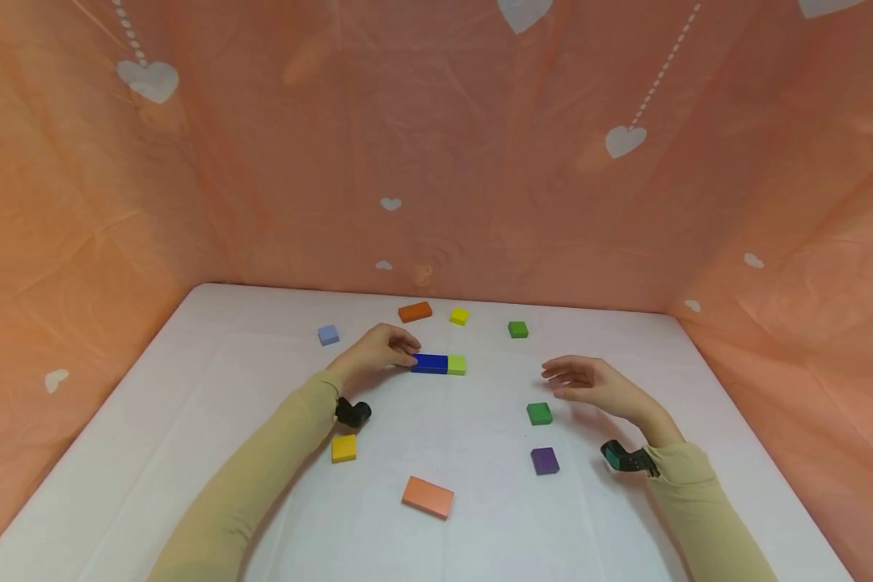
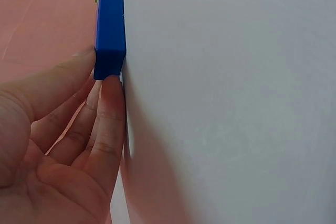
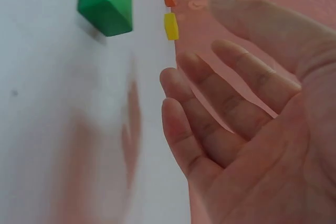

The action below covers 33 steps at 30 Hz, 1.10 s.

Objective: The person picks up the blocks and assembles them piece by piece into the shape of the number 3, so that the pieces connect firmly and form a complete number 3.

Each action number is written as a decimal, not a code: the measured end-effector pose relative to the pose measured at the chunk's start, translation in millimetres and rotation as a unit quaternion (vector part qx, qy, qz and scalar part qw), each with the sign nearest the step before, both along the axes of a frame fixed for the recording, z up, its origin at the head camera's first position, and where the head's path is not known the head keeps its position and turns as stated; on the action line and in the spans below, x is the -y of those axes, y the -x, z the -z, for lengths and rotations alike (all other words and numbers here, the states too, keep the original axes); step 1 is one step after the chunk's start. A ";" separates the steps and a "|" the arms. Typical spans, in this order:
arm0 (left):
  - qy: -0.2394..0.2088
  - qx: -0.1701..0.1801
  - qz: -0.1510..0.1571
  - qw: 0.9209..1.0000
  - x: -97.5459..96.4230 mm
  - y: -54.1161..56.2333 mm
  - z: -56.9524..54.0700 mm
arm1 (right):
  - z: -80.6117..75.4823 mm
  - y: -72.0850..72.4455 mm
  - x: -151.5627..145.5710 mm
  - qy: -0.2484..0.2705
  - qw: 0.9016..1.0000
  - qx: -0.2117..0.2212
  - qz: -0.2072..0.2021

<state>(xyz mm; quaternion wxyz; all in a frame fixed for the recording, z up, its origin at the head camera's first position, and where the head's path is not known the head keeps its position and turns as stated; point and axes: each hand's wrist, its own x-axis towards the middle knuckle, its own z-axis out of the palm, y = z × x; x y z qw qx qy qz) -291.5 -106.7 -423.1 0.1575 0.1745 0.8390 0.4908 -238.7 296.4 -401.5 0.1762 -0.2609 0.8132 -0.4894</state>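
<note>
Your left hand pinches the blue block touching the lime block on its left, your right hand is empty, fingers relaxed, to its right, and an uneven push could skew them.

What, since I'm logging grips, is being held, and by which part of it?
The left hand holds the blue block with its fingers, at the end away from the lime block. The right hand holds nothing.

Smooth, satiny blue block, creased cloth backdrop, matt white tabletop
</note>
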 end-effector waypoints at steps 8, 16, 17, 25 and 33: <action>0.005 0.002 -0.001 1.000 1.5 0.7 1.2 | 10.2 -5.4 1.9 0.002 1.000 0.001 -0.019; 0.006 0.000 0.000 1.000 0.4 0.5 -0.2 | 16.0 -6.0 2.7 -0.005 0.999 -0.014 -0.044; 0.005 0.000 0.000 1.000 0.4 0.5 -0.2 | 16.5 -5.9 2.5 -0.007 0.999 -0.014 -0.045; 0.000 0.003 0.003 1.000 1.0 0.5 2.2 | 19.9 -7.9 3.1 -0.026 0.998 -0.025 -0.049; -0.008 0.001 0.002 1.000 1.1 0.7 1.4 | 20.1 -7.3 4.8 -0.037 0.998 -0.029 -0.049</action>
